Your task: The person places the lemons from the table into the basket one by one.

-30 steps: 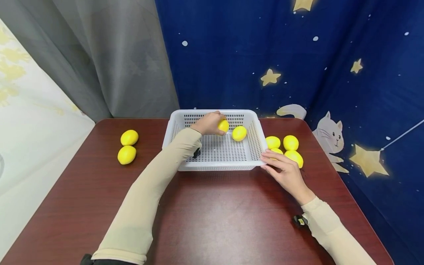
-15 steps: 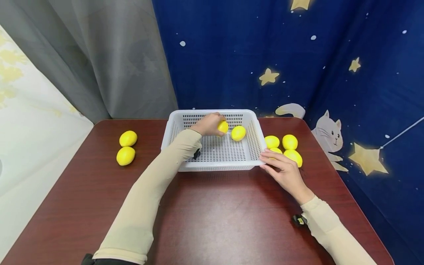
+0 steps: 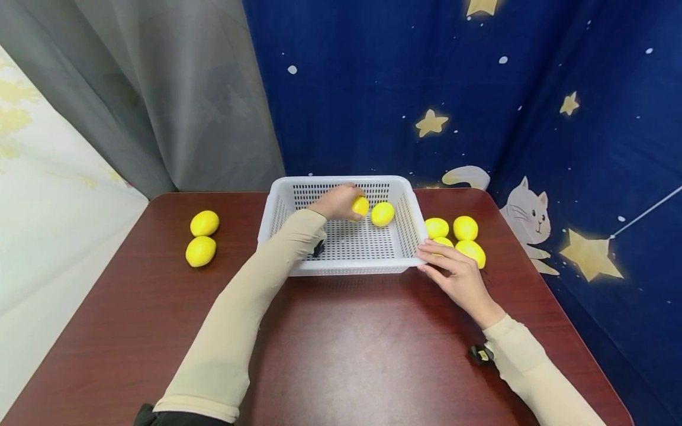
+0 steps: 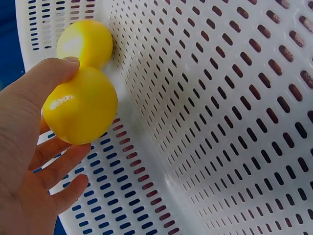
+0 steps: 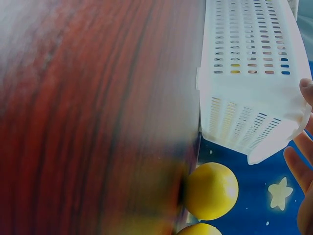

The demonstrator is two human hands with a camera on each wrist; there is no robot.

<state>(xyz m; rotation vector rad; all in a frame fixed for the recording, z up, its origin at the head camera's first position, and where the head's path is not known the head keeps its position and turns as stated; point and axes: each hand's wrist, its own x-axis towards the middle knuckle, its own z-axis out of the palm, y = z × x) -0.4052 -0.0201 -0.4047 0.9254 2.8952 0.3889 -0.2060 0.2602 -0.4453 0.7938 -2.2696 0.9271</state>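
Note:
My left hand (image 3: 338, 202) reaches into a white slotted plastic basket (image 3: 356, 268) and grips a yellow lemon (image 4: 84, 106) between thumb and fingers. In the left wrist view the thumb lies across the lemon's top while the lower fingers spread away from it. Just beyond sits a second lemon (image 3: 382, 214), inside the basket toward its right end. My right hand (image 3: 457, 273) rests at the basket's front right corner, fingers on the rim and thumb below it. The right wrist view shows those fingertips (image 5: 306, 88) at the rim.
Two lemons (image 3: 202, 237) stand together on the dark red table (image 3: 341, 343) to the left of the basket. Several more lemons (image 3: 466, 229) are grouped right of it, partly behind my right hand. Grey and blue curtains (image 3: 351, 89) hang behind the table.
The left hand and its lemon have shifted very slightly within the basket. The right hand keeps its place at the corner, and the view has drifted a little.

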